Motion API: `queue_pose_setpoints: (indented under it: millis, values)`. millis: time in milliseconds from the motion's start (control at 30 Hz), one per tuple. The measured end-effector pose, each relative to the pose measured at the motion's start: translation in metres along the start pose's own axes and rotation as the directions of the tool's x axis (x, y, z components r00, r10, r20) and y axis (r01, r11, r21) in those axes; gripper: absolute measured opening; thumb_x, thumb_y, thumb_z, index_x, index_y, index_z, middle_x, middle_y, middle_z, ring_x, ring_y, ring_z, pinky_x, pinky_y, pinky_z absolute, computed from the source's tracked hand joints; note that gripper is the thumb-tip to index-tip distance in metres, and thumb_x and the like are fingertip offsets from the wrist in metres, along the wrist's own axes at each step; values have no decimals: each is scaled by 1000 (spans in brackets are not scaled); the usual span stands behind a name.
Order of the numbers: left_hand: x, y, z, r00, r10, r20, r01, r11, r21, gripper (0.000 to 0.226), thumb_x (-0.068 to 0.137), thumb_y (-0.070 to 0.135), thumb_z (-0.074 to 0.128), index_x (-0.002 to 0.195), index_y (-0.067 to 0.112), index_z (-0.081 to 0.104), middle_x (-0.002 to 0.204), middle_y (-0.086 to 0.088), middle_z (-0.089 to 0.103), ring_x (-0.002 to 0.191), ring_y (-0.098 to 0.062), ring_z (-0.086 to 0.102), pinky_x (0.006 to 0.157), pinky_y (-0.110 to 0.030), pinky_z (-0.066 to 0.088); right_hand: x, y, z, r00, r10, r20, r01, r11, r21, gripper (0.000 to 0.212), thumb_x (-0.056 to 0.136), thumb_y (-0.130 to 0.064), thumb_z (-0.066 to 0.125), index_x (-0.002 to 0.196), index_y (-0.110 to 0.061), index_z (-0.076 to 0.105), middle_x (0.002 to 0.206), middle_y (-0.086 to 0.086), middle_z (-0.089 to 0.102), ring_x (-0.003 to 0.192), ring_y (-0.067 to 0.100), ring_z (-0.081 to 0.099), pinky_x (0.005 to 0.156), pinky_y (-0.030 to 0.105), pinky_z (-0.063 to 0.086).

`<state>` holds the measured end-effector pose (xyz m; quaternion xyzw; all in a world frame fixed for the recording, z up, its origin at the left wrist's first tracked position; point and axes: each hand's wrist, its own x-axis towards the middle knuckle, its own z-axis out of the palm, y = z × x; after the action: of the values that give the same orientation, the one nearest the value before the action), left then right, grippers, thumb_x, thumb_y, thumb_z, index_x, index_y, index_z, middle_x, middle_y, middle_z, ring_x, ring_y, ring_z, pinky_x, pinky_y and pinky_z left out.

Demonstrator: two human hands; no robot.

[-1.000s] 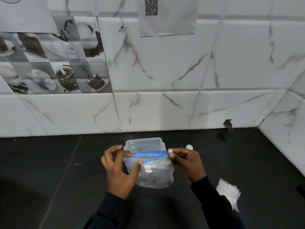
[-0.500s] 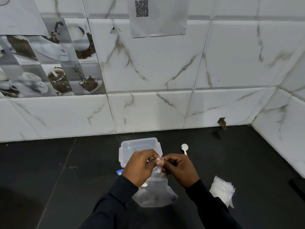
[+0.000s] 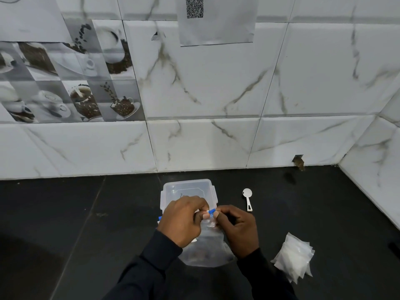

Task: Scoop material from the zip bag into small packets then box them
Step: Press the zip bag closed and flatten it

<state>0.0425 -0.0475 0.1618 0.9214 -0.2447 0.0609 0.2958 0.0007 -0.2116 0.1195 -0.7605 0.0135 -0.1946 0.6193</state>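
Note:
A clear zip bag (image 3: 204, 252) with a blue zip strip and dark material at its bottom stands on the black counter in front of me. My left hand (image 3: 184, 219) and my right hand (image 3: 237, 228) meet at the bag's top and both pinch the blue strip near its right end. Just behind the hands sits a clear plastic box (image 3: 188, 188). A small white scoop (image 3: 248, 198) lies to the box's right. A stack of small clear packets (image 3: 293, 259) rests at the lower right.
The black counter (image 3: 86, 224) runs back to a white marble-tiled wall (image 3: 216, 137) and meets a side wall at the right. A paper with a QR code hangs on the wall above.
My hands, one second ago spread at the two ends of the zip strip, have come together at its right end. The bag has sunk lower toward me, and the scoop has come into sight.

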Motion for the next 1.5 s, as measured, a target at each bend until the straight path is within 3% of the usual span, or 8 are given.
queue_pose_setpoints:
  millis: [233,533,767,867,1100,1233,1367,1500]
  values:
    - [-5,1,-8,1000,-4,-8,5,998,61,12,78,16,58,80,27,64,82,11,68,79,-11,59,69,-34,51,-2,2,10,999,-37,-19,36,998,-50,13,87,-9,68,79,-19,72,76,-8,71,71,13,67,65,19,54]
    - [3,4,-18,999,33,42,-36,996,76,5,85,30,53,82,28,55,84,12,61,80,-10,56,68,-28,47,12,-8,1,982,1,187,-7,999,33,6,90,-7,69,89,-11,73,87,1,75,85,20,72,79,34,58]
    - [3,8,-19,998,26,60,-30,998,58,13,72,16,52,78,25,60,79,8,62,77,-12,56,65,-30,49,4,-6,12,995,-75,73,75,997,-3,17,89,-27,60,82,-13,68,78,-2,69,73,18,67,67,27,54]
    - [-1,7,-22,998,30,56,-34,997,75,19,68,16,47,78,24,62,79,8,63,77,-12,55,63,-26,44,0,-7,16,995,-92,42,93,996,-16,19,89,-28,59,81,-12,67,77,-4,68,70,16,66,64,23,53]
    - [-6,3,-21,999,28,22,-30,997,73,19,70,17,47,78,24,63,79,8,64,79,-13,56,66,-35,52,-5,-6,19,995,-90,38,91,995,-33,22,90,-31,58,83,-13,68,77,-5,68,70,16,67,64,25,55]
    - [-3,-5,-21,998,12,67,-8,997,-71,13,85,20,56,91,29,63,91,13,66,89,-8,59,79,-36,53,4,-12,12,998,-40,58,40,999,8,19,90,-31,63,85,-14,70,80,-3,70,75,17,69,66,24,55]
    - [-4,-4,-24,997,14,77,11,949,-316,13,92,35,61,101,30,68,99,18,70,97,-5,65,84,-27,54,9,-17,3,994,-47,100,45,999,13,7,91,-9,67,86,-11,72,82,0,72,77,17,70,68,25,57]
    - [-4,0,-23,998,52,40,-38,954,-296,10,92,33,62,91,27,69,86,14,69,85,-8,65,76,-32,54,7,-16,4,993,-56,105,54,998,17,10,92,-5,66,85,-11,70,79,1,70,73,19,68,65,24,54]
